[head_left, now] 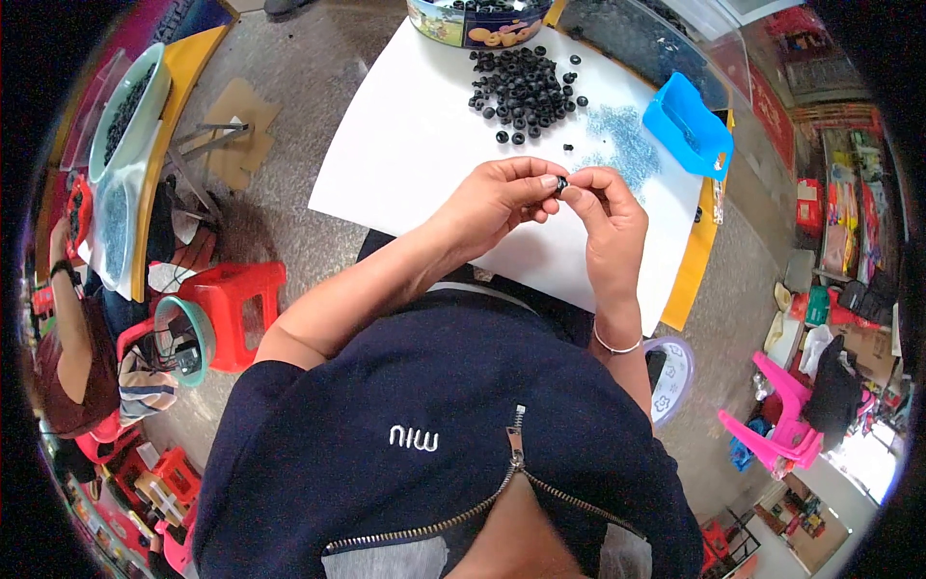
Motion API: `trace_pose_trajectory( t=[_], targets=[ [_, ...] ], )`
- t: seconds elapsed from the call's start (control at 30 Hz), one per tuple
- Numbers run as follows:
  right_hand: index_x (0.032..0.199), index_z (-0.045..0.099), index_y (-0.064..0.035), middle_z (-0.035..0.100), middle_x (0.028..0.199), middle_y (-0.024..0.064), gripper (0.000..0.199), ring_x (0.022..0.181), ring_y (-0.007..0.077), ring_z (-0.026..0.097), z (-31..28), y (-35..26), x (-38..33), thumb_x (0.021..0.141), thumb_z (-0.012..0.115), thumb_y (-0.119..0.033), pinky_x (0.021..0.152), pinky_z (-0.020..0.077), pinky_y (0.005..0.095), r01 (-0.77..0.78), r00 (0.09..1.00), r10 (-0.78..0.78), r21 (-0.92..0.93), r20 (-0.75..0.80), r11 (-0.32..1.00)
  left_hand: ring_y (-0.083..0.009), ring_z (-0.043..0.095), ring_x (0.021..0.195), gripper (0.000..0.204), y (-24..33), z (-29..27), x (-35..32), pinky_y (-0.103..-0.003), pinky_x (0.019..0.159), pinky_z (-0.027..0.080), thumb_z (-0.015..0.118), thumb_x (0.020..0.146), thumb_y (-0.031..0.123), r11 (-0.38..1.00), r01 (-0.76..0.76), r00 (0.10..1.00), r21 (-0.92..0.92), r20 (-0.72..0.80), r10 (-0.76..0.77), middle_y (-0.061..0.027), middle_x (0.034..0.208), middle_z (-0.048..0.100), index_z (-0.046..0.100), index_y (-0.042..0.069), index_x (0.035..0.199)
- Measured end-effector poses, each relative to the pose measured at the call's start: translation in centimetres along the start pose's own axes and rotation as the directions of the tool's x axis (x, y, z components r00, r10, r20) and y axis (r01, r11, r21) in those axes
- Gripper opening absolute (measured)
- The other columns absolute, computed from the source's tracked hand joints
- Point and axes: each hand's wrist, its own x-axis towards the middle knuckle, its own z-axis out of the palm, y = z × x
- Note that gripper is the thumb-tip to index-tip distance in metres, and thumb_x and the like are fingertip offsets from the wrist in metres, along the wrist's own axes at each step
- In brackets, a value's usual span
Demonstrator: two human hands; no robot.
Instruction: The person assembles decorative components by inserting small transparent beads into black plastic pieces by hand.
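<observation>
Over the white tabletop, my left hand and my right hand meet fingertip to fingertip. Between them is a small round black part, pinched by the fingers of both. Its finer details are too small to make out. Beyond my hands lies a pile of similar black ring-like parts, with a few loose ones around it. To the right of the pile, many tiny pale-blue pieces are spread over the white surface.
A blue scoop-shaped tray stands at the table's right edge. At the back is a round tub holding more black parts. On the left, another person's arm shows by a second table with a pale-green basin. A red stool stands nearby.
</observation>
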Motion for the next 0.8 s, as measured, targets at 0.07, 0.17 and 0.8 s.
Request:
trace_pose_trajectory(
  t=[0.07, 0.17, 0.8],
  targets=[
    [0.09, 0.063, 0.0004, 0.06, 0.089, 0.0032, 0.008, 0.079, 0.0105, 0.056, 0.0, -0.1, -0.1, 0.083, 0.066, -0.002, 0.071, 0.0447, 0.0238, 0.134, 0.989, -0.144, -0.268, -0.017, 0.954, -0.0099, 0.058, 0.073, 0.019, 0.1, 0.0, -0.1, -0.022, 0.068, 0.049, 0.057, 0.093, 0.011, 0.999, -0.016, 1.0, 0.039, -0.013, 0.017, -0.0042, 0.087, 0.063, 0.061, 0.0, 0.108],
    [0.089, 0.063, 0.0001, 0.06, 0.088, 0.005, 0.009, 0.078, 0.0114, 0.056, 0.3, -0.8, -0.1, 0.081, 0.067, -0.002, 0.07, 0.0444, 0.0236, 0.178, 0.981, -0.195, -0.345, -0.016, 0.922, -0.0101, 0.059, 0.074, 0.019, 0.2, -0.3, -0.1, -0.022, 0.068, 0.049, 0.057, 0.093, 0.011, 0.996, -0.063, 0.996, 0.058, -0.053, 0.066, -0.0043, 0.086, 0.063, 0.062, 0.0, 0.108],
    [0.09, 0.063, 0.0002, 0.062, 0.089, 0.0082, 0.008, 0.081, 0.0168, 0.059, 0.4, -0.4, 0.1, 0.083, 0.065, -0.004, 0.073, 0.0473, 0.0272, 0.294, 0.954, -0.288, -0.461, 0.085, 0.837, -0.0099, 0.059, 0.075, 0.02, -0.2, -1.1, 0.4, -0.024, 0.072, 0.05, 0.061, 0.091, 0.009, 0.974, -0.089, 0.996, 0.209, 0.029, 0.085, -0.0034, 0.089, 0.065, 0.064, 0.0, 0.108]
  ],
)
